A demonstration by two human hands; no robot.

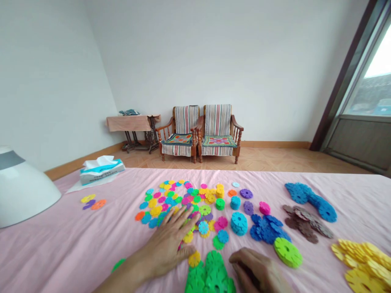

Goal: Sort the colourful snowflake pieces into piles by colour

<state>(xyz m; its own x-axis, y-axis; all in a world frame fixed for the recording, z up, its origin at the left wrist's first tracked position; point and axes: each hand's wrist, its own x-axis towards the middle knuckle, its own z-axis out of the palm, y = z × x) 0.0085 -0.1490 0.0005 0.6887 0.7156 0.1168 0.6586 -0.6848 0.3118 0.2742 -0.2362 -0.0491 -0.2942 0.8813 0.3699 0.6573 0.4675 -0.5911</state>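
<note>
My left hand [172, 240] lies palm down with its fingers spread over a scatter of mixed-colour notched plastic discs [171, 199]. Its thumb reaches to a small yellow-orange disc [194, 259]. Curled and low, my right hand [259, 268] is just right of a heap of green discs [210, 274]; whatever its fingers hold, if anything, is hidden. Beyond it stand a stack of light blue discs [238, 224] and a heap of dark blue discs [269, 228]. A lime green stack [287, 252] is to its right.
Brown discs [305, 221], a row of blue discs [311, 199] and a yellow heap [365, 262] lie at the right on the pink cloth [55, 252]. A tissue pack [102, 171] and a white domed object [26, 191] stand at left. Two chairs [218, 126] are beyond.
</note>
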